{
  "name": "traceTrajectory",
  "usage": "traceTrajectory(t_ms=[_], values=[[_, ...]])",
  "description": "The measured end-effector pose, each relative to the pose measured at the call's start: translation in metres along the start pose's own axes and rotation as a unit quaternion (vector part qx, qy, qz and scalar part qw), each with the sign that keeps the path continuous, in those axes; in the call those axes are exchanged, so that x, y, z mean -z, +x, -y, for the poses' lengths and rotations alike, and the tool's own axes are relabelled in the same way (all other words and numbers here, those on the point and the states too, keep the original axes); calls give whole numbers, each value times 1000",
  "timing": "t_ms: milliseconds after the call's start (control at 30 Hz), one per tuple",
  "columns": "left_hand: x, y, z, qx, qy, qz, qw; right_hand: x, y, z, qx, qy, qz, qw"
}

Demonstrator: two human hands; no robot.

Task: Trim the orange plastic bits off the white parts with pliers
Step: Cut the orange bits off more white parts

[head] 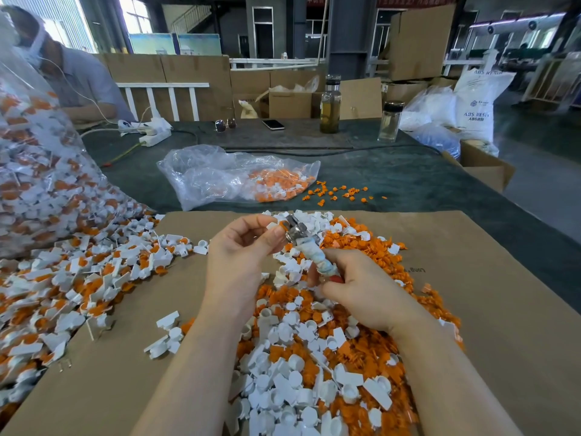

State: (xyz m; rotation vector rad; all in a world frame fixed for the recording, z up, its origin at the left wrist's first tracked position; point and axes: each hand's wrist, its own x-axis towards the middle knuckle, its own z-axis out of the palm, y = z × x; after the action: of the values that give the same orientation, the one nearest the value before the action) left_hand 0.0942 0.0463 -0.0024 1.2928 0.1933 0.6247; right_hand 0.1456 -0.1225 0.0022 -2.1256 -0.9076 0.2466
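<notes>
Head view: our right hand (361, 287) is wrapped around the taped handles of the pliers (306, 247), long axis slanting up and left, metal head at the far end. Our left hand (242, 243) pinches a white part (273, 225) right against that head, above the middle of the cardboard sheet (487, 309). One pair of pliers, one part held; the loose pile of white and orange pieces (314, 357) is way too many to count. Two plastic bags (220, 177) and two bottles (330, 103) sit further back on the desk.

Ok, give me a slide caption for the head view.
Left hand holds a white part at pliers gripped by right hand.
</notes>
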Motion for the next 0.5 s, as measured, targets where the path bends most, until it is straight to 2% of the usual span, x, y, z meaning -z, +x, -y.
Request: traceTrajectory(t_ms=[200,333,400,500], values=[[0,1,0,15,-25,-1,1000,-4,3,-1,2,-25,-22,999],[2,2,-2,89,-42,-9,995,-9,5,-5,7,-66,-44,997],[6,3,-1,141,-61,-45,987,-11,6,-8,7,-94,-65,993],[20,11,-6,221,-151,-158,950,-12,8,-11,-5,-109,-102,989]])
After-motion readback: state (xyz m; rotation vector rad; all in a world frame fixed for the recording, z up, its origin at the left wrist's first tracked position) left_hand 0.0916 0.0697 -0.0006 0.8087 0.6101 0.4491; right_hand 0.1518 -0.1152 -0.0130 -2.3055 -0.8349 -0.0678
